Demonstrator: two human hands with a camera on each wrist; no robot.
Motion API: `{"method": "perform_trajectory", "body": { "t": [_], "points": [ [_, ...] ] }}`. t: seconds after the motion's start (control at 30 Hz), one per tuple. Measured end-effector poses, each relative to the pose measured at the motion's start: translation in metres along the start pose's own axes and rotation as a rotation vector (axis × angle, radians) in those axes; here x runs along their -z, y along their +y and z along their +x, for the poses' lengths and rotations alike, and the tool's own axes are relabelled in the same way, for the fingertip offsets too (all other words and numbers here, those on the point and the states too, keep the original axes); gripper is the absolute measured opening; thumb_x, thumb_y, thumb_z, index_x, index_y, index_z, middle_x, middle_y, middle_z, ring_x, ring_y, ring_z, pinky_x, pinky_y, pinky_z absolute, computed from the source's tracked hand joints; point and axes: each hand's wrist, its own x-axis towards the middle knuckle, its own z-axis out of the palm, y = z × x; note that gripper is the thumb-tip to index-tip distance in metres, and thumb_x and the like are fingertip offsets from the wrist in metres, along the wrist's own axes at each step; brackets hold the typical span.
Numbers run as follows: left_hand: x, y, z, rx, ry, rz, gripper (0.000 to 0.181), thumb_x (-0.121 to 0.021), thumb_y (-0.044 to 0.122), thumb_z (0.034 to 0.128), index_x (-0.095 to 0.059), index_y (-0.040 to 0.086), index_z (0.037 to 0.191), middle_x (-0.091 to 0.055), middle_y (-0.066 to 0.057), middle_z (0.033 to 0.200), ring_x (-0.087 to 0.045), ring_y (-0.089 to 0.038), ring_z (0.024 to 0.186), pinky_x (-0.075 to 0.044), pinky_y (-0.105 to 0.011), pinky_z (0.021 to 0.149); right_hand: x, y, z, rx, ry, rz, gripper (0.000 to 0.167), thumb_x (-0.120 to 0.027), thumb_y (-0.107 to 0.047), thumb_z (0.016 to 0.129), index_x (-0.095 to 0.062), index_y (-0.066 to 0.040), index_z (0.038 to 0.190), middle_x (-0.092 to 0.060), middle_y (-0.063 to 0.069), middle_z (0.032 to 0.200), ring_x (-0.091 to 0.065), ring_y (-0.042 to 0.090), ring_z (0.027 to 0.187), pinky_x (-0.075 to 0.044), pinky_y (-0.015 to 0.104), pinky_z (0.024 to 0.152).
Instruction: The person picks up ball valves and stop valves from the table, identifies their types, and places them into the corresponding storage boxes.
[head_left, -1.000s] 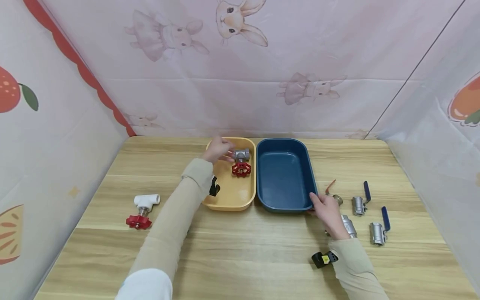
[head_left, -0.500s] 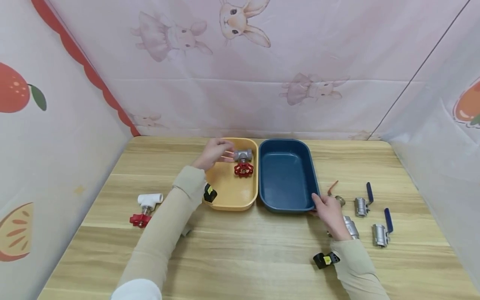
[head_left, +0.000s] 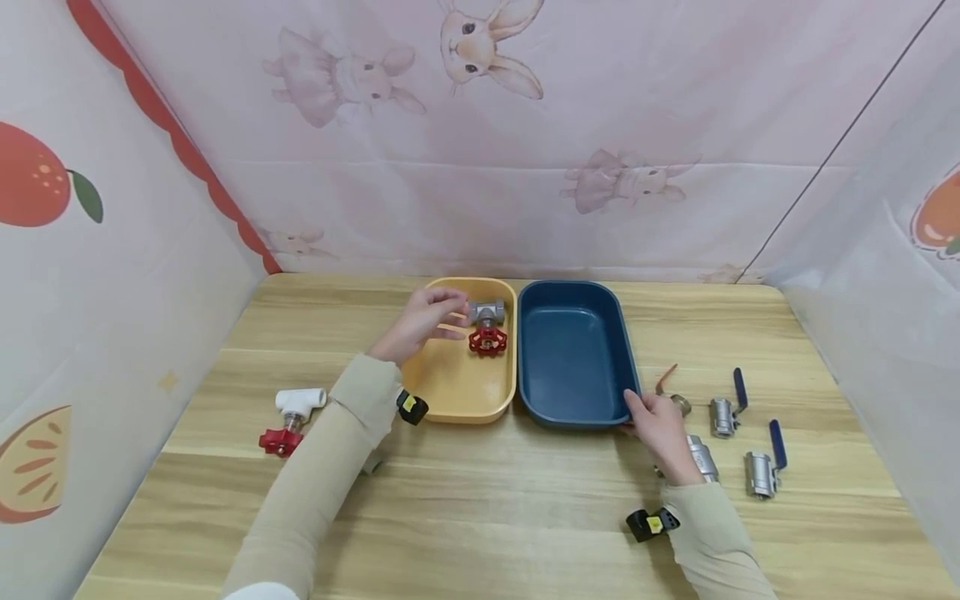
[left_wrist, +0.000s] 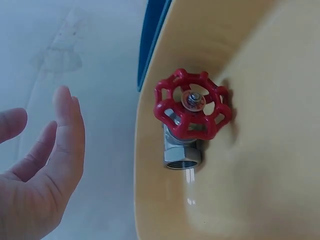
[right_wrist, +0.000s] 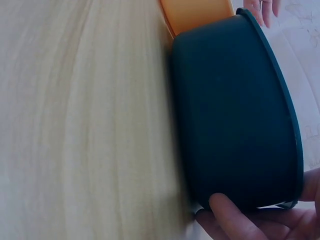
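we see the left hand [head_left: 422,323] relaxed, empty, over the yellow tray [head_left: 465,390] where a red-wheeled valve [left_wrist: 193,102] lies; the right hand [head_left: 663,429] grips the blue tray [head_left: 573,358] by its near right corner, probably steadying it; blue-levered valves [head_left: 761,475] lie farther right

Behind the wood-grain desk [head_left: 525,517], there is a pale pink cloth [head_left: 465,221] with printed rabbits [head_left: 480,50]. The white cloth [head_left: 150,292] at left shows a whole fruit [head_left: 30,179] and a fruit slice [head_left: 36,467].
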Motion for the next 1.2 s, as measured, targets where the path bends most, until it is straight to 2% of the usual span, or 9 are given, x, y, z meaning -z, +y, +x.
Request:
{"method": "perform_trajectory", "body": {
  "t": [0.13,0.3,0.4,0.53,0.77,1.0,1.2],
  "points": [
    [0.002,0.001,-0.009,-0.021,-0.027,0.022,0.029,-0.049,0.009,0.0937,-0.050,-0.008,0.117,-0.057,-0.014,0.098,-0.056,-0.037,0.095,-0.057,-0.032,0.069,0.000,-0.001,0.000,-0.005,0.015,-0.007,0.041,-0.039,-0.024,0.098,-0.057,0.008,0.082,-0.062,0.021,0.082,-0.064,0.028,0.083,-0.054,0.029,0.062],
    [0.007,-0.001,-0.020,-0.022,-0.047,0.066,0.032,-0.049,0.011,0.0944,-0.048,-0.008,0.121,-0.053,-0.022,0.109,-0.059,-0.031,0.091,-0.056,-0.034,0.072,0.000,0.000,0.000,-0.012,0.026,-0.002,0.041,-0.040,-0.026,0.098,-0.049,0.000,0.068,-0.056,0.013,0.069,-0.064,0.023,0.079,-0.054,0.027,0.061],
    [0.010,-0.003,-0.026,-0.022,-0.041,0.078,0.031,-0.048,0.012,0.0950,-0.049,-0.007,0.121,-0.052,-0.025,0.111,-0.058,-0.032,0.092,-0.057,-0.035,0.071,-0.001,0.001,0.000,-0.012,0.034,-0.012,0.041,-0.041,-0.026,0.098,-0.042,-0.005,0.062,-0.050,0.009,0.061,-0.063,0.022,0.073,-0.053,0.026,0.057],
    [0.015,-0.003,-0.034,-0.034,-0.043,0.081,0.031,-0.046,0.010,0.0954,-0.048,-0.006,0.121,-0.051,-0.027,0.112,-0.056,-0.037,0.096,-0.057,-0.035,0.071,-0.002,0.002,0.000,0.002,0.044,-0.014,0.040,-0.042,-0.024,0.097,-0.043,-0.005,0.062,-0.050,0.008,0.061,-0.063,0.021,0.071,-0.054,0.025,0.057],
    [0.026,-0.005,-0.046,-0.067,-0.060,0.103,0.033,-0.047,0.012,0.0951,-0.048,-0.007,0.122,-0.053,-0.026,0.109,-0.060,-0.031,0.089,-0.057,-0.035,0.069,-0.002,0.003,0.002,-0.004,0.043,-0.026,0.040,-0.043,-0.025,0.097,-0.041,-0.006,0.062,-0.043,0.003,0.057,-0.058,0.018,0.061,-0.049,0.024,0.049],
    [0.036,-0.008,-0.056,-0.079,-0.063,0.102,0.034,-0.048,0.011,0.0942,-0.046,-0.009,0.122,-0.057,-0.017,0.100,-0.062,-0.022,0.081,-0.057,-0.032,0.067,-0.003,0.004,0.003,0.005,0.045,-0.018,0.039,-0.042,-0.023,0.097,-0.045,-0.002,0.064,-0.050,0.009,0.063,-0.063,0.021,0.071,-0.056,0.028,0.061],
    [0.047,-0.012,-0.060,-0.087,-0.039,0.093,0.034,-0.048,0.009,0.0938,-0.046,-0.008,0.122,-0.059,-0.009,0.093,-0.060,-0.015,0.075,-0.056,-0.028,0.063,-0.003,0.006,0.003,0.019,0.053,-0.016,0.038,-0.042,-0.022,0.097,-0.050,0.001,0.067,-0.056,0.014,0.069,-0.064,0.023,0.074,-0.057,0.030,0.062]
  ]
}}
